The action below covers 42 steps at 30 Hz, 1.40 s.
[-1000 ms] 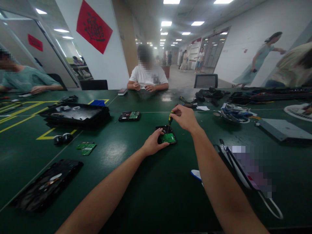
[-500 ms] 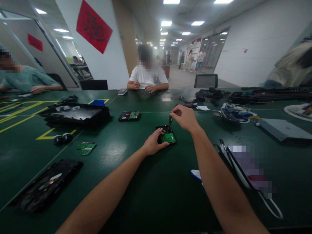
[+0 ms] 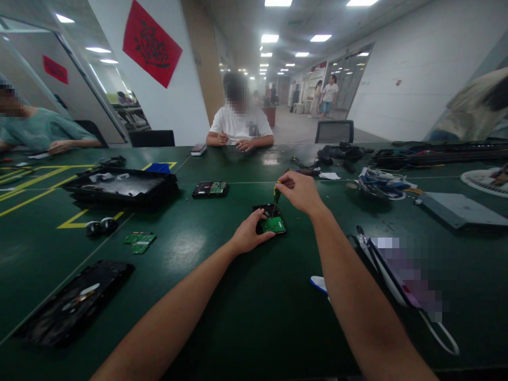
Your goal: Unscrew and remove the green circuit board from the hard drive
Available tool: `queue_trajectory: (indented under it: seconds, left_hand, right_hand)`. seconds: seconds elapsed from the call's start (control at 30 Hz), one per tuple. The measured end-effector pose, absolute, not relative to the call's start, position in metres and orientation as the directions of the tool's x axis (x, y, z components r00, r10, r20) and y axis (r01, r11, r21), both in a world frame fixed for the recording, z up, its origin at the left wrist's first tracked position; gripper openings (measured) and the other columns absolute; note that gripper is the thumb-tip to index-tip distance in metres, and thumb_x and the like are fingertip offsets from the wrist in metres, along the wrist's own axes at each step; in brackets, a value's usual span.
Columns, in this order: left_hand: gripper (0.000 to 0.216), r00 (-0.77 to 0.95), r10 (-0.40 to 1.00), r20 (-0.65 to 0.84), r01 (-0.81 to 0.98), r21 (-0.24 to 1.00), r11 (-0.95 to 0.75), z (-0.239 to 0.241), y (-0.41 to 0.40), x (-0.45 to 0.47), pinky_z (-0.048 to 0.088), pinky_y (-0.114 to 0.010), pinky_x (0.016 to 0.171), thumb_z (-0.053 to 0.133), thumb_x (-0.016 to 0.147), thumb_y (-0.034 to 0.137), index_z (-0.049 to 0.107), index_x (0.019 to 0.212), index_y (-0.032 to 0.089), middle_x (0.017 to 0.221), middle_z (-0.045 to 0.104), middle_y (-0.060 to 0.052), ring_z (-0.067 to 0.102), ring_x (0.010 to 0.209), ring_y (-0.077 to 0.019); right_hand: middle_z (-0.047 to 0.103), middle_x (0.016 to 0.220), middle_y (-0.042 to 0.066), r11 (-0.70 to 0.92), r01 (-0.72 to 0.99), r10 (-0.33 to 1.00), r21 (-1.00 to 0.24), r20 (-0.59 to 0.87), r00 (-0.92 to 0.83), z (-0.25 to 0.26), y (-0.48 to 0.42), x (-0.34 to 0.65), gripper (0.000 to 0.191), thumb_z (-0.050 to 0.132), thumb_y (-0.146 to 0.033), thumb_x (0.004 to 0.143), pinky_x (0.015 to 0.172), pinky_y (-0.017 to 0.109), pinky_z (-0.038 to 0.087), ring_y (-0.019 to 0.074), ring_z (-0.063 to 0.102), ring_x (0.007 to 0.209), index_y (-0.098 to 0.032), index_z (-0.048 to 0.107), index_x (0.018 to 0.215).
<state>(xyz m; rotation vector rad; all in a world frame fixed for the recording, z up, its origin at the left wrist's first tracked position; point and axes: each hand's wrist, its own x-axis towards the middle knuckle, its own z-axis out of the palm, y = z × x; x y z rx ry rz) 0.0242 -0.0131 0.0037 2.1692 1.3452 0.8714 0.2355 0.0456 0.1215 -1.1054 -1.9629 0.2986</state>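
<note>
A hard drive (image 3: 273,225) with a green circuit board lies on the dark green table in front of me. My left hand (image 3: 251,232) grips its left side, thumb along the near edge and fingers over the far left corner. Between the fingertips of my right hand (image 3: 297,189) is the handle of a yellow and dark screwdriver (image 3: 277,194). Its shaft points steeply down, and the tip meets the drive near the upper edge of the board. Whether the tip sits in a screw is too small to tell.
Another hard drive (image 3: 210,189) lies farther back. To the left are a black tray (image 3: 123,185), loose green circuit boards (image 3: 141,242) and a black drive casing (image 3: 79,301). Bundled cables (image 3: 383,185), a grey metal box (image 3: 462,210) and a phone-like device (image 3: 397,270) lie right. A person (image 3: 240,124) sits opposite.
The screwdriver handle has shifted very slightly in my right fingers, its tip still on the drive. My left hand keeps its hold. The whole view has drifted a little.
</note>
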Motion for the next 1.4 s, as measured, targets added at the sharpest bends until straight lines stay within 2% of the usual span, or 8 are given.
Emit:
queue_trajectory:
  seconds: [0.17, 0.33, 0.6, 0.77, 0.93, 1.2, 1.4]
  left_hand:
    - [0.062, 0.326, 0.901, 0.286, 0.623, 0.652, -0.432, 0.0009, -0.0116, 0.0241, 0.036, -0.046, 0.120, 0.077, 0.079, 0.053, 0.057, 0.130, 0.023, 0.155, 0.047, -0.012, 0.041, 0.147, -0.0301]
    - [0.062, 0.328, 0.904, 0.274, 0.629, 0.651, -0.425, 0.0005, -0.0106, 0.0243, 0.037, -0.047, 0.119, 0.077, 0.079, 0.052, 0.057, 0.130, 0.023, 0.156, 0.046, -0.012, 0.042, 0.146, -0.0307]
    - [0.062, 0.325, 0.903, 0.280, 0.622, 0.656, -0.427, 0.0013, -0.0116, 0.0243, 0.037, -0.047, 0.119, 0.077, 0.079, 0.051, 0.056, 0.130, 0.025, 0.153, 0.050, -0.012, 0.044, 0.145, -0.0307]
    - [0.061, 0.329, 0.901, 0.283, 0.617, 0.659, -0.432, 0.0019, -0.0115, 0.0241, 0.036, -0.048, 0.120, 0.077, 0.079, 0.050, 0.057, 0.130, 0.024, 0.154, 0.049, -0.013, 0.042, 0.146, -0.0305]
    - [0.061, 0.330, 0.901, 0.283, 0.614, 0.661, -0.432, 0.0030, -0.0114, 0.0239, 0.035, -0.048, 0.121, 0.078, 0.079, 0.049, 0.057, 0.129, 0.024, 0.155, 0.047, -0.012, 0.041, 0.147, -0.0308]
    - [0.061, 0.330, 0.903, 0.276, 0.613, 0.665, -0.427, 0.0031, -0.0121, 0.0242, 0.036, -0.048, 0.120, 0.077, 0.079, 0.051, 0.057, 0.129, 0.023, 0.155, 0.047, -0.012, 0.042, 0.146, -0.0312]
    - [0.061, 0.331, 0.899, 0.285, 0.611, 0.662, -0.435, 0.0014, -0.0113, 0.0243, 0.037, -0.047, 0.120, 0.077, 0.079, 0.052, 0.057, 0.129, 0.023, 0.153, 0.050, -0.012, 0.044, 0.144, -0.0310]
  right_hand:
    - [0.076, 0.098, 0.007, 0.585, 0.607, 0.787, -0.538, 0.557, -0.265, 0.1206, 0.0462, 0.2358, 0.014, 0.069, -0.022, 0.084, 0.083, 0.038, 0.058, 0.0211, 0.071, 0.086, -0.020, 0.071, 0.098]
    - [0.076, 0.095, 0.006, 0.560, 0.600, 0.804, -0.572, 0.549, -0.228, 0.1214, 0.0450, 0.2354, 0.011, 0.072, -0.027, 0.083, 0.082, 0.037, 0.058, 0.0215, 0.071, 0.087, -0.020, 0.070, 0.092]
    - [0.076, 0.097, 0.006, 0.593, 0.593, 0.783, -0.545, 0.562, -0.266, 0.1210, 0.0473, 0.2361, 0.012, 0.069, -0.025, 0.084, 0.084, 0.037, 0.058, 0.0210, 0.071, 0.088, -0.021, 0.072, 0.096]
    - [0.076, 0.095, 0.006, 0.566, 0.581, 0.804, -0.585, 0.547, -0.232, 0.1202, 0.0467, 0.2362, 0.012, 0.070, -0.027, 0.084, 0.084, 0.038, 0.059, 0.0220, 0.072, 0.089, -0.021, 0.071, 0.093]
    - [0.076, 0.102, 0.007, 0.601, 0.590, 0.781, -0.539, 0.553, -0.291, 0.1213, 0.0467, 0.2373, 0.019, 0.069, -0.025, 0.085, 0.087, 0.040, 0.058, 0.0219, 0.071, 0.090, -0.021, 0.074, 0.103]
    - [0.075, 0.096, 0.007, 0.570, 0.601, 0.797, -0.560, 0.554, -0.239, 0.1202, 0.0469, 0.2377, 0.014, 0.071, -0.027, 0.083, 0.083, 0.037, 0.057, 0.0216, 0.071, 0.087, -0.019, 0.072, 0.094]
    - [0.075, 0.099, 0.007, 0.604, 0.599, 0.775, -0.525, 0.563, -0.289, 0.1220, 0.0465, 0.2389, 0.017, 0.070, -0.024, 0.084, 0.083, 0.037, 0.057, 0.0209, 0.070, 0.087, -0.020, 0.073, 0.099]
